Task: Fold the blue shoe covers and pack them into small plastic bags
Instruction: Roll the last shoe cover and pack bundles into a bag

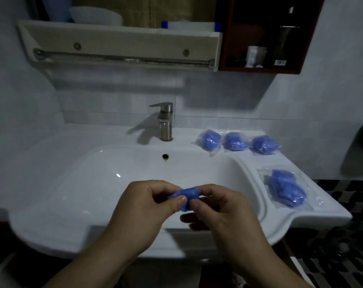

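Note:
A bunched blue shoe cover point(186, 195) hangs over the front of the white sink point(76, 183), pinched from both sides. My left hand point(147, 206) pinches its left end with thumb and fingers. My right hand point(216, 206) pinches its right end. Three small plastic bags with blue shoe covers inside lie in a row on the counter behind the basin: one point(210, 140), a second point(234, 141) and a third point(264, 144). A larger clear bag with blue shoe covers point(286, 189) lies on the right counter ledge.
A steel faucet point(165, 121) stands behind the basin, with the overflow hole point(165, 156) below it. Above hang a white shelf with a towel bar point(122, 57) and a dark red cabinet point(265, 36). Patterned floor tiles point(342, 256) show at the right.

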